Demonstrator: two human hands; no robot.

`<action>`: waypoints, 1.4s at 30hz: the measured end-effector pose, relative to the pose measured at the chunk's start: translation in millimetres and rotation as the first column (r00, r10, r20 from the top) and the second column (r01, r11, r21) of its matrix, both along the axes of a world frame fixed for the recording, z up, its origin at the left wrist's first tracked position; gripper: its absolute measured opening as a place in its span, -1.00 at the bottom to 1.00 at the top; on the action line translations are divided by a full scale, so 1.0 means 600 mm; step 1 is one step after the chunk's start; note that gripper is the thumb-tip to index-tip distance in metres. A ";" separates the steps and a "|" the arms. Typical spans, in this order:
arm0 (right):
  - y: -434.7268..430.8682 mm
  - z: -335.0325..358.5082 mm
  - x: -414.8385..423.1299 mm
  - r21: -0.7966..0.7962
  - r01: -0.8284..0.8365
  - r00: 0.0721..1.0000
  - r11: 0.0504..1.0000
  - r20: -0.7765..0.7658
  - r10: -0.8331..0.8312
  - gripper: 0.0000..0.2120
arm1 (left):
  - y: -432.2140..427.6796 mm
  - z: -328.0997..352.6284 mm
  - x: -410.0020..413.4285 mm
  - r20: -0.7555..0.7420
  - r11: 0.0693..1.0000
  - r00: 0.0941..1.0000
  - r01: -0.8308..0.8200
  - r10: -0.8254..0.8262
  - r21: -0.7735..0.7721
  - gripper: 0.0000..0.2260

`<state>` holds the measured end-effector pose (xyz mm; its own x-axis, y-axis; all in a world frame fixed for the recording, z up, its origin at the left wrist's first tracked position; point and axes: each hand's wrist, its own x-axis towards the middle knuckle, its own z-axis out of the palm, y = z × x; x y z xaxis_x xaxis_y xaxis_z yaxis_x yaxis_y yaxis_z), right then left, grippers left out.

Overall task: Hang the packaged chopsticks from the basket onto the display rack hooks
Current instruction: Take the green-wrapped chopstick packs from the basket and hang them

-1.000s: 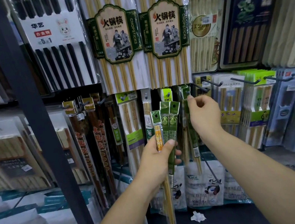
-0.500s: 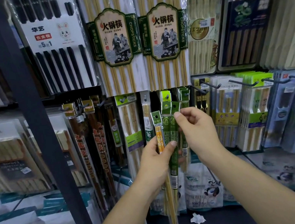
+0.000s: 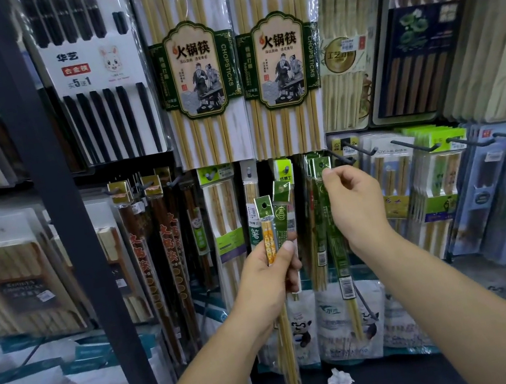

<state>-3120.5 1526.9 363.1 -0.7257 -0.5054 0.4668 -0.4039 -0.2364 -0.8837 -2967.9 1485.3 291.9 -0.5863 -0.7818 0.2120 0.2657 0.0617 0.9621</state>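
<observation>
- The single head camera, worn on the person's head, faces forward and slightly down, square onto the display rack [image 3: 127, 168].
- It sits close: the rack runs past all four frame edges, and both forearms come in from the bottom edge.
- The left hand [image 3: 267, 276] and right hand [image 3: 356, 204], each gripping packaged chopsticks [image 3: 266, 223], fall near the frame's middle.
- The wide-angle lens makes the dark upright post [image 3: 54, 191] at the left lean and blurs the outer corners.

The person is working bare-armed: the left forearm [image 3: 206, 363] and right forearm [image 3: 454, 285] are showing uncovered, the left hand [image 3: 267, 276] and right hand [image 3: 359, 204] are going ungloved, the left thumbnail [image 3: 288, 246] looking short.
</observation>
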 end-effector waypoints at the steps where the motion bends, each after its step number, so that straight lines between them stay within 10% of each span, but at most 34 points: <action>1: -0.002 0.001 -0.002 0.010 0.007 1.000 1.000 0.001 -0.007 -0.69 | 0.001 0.001 0.000 0.007 1.000 1.000 0.006 -0.006 0.003 -0.82; 42: 0.004 0.007 -0.004 -0.003 -0.049 0.999 0.999 0.002 0.049 -0.74 | -0.001 0.026 -0.014 0.112 0.998 0.992 -0.051 0.055 -0.034 -0.78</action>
<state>-3123.1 1529.2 367.5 -0.7010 -0.5394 0.4664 -0.3895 -0.2582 -0.8841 -2976.3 1484.5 307.7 -0.5656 -0.8065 0.1719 0.1515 0.1033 0.9831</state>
